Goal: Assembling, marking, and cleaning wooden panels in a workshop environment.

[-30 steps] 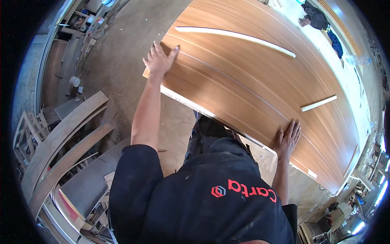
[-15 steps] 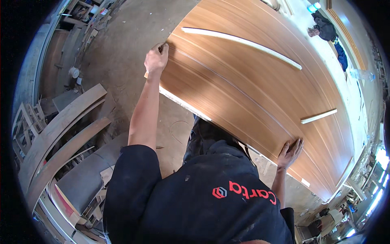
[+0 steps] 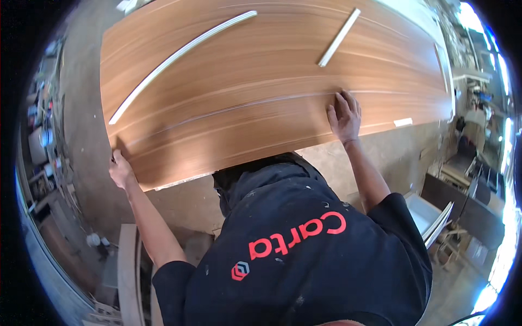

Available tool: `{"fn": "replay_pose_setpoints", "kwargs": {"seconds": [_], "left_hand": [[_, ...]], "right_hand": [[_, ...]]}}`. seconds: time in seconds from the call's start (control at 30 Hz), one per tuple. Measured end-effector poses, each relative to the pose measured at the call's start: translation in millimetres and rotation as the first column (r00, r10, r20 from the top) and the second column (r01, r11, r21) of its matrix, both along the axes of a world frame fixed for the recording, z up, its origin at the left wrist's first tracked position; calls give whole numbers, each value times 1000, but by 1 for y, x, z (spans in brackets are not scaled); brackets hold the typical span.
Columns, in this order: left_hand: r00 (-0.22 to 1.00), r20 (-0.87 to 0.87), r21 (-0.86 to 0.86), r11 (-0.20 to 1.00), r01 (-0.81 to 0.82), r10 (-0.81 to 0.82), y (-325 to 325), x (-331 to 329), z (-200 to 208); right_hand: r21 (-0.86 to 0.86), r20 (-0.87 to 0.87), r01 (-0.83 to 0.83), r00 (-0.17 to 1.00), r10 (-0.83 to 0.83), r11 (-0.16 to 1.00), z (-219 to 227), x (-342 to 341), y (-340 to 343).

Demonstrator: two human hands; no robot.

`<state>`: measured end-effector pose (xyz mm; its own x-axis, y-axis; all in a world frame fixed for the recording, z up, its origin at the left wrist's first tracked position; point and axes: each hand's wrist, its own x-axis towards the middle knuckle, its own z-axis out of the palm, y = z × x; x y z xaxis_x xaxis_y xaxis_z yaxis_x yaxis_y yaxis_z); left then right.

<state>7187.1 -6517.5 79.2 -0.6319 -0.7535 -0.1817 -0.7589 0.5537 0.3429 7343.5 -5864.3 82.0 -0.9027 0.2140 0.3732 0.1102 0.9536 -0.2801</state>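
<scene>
A long wood-grain board lies across in front of me. At its left end my left hand is closed around the edge, thumb and fingers bent there; the fingertips are partly hidden. My right hand rests on the board nearer its right end, with thumb and fingers apart. A thin pale line runs along the board's surface between the two hands. Whether it is a cord or a mark, I cannot tell. Farther in lie a long white strip and a shorter white strip.
A small white piece sits at the board's near edge on the right. Beyond that stand dark panels and a pale tray-like box. Curved wooden pieces stand at the lower left, with cluttered shelves along the left side.
My view has swung, so the board now lies more level across it. My left hand stays at the board's left edge; my right hand still touches the surface, its fingers more bent.
</scene>
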Motion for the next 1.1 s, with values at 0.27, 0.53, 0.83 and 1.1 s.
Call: {"fn": "replay_pose_setpoints", "kwargs": {"seconds": [0.27,0.53,0.83,1.1], "left_hand": [[999,-30,-37,999,26,-27,-4,4,-3],[948,-226,-85,974,212,-226,-4,13,-8],[983,-98,-145,979,142,-157,-20,16,-28],[978,-47,-100,975,200,-205,-14,22,-5]], "right_hand": [[81,32,-5,999,2,997,13,-2,-5],[90,-46,-122,991,127,988,0,-6,-7],[-4,-27,-141,990,140,990,38,-12,-31],[104,-121,-160,978,172,982,28,-17,-39]]}}
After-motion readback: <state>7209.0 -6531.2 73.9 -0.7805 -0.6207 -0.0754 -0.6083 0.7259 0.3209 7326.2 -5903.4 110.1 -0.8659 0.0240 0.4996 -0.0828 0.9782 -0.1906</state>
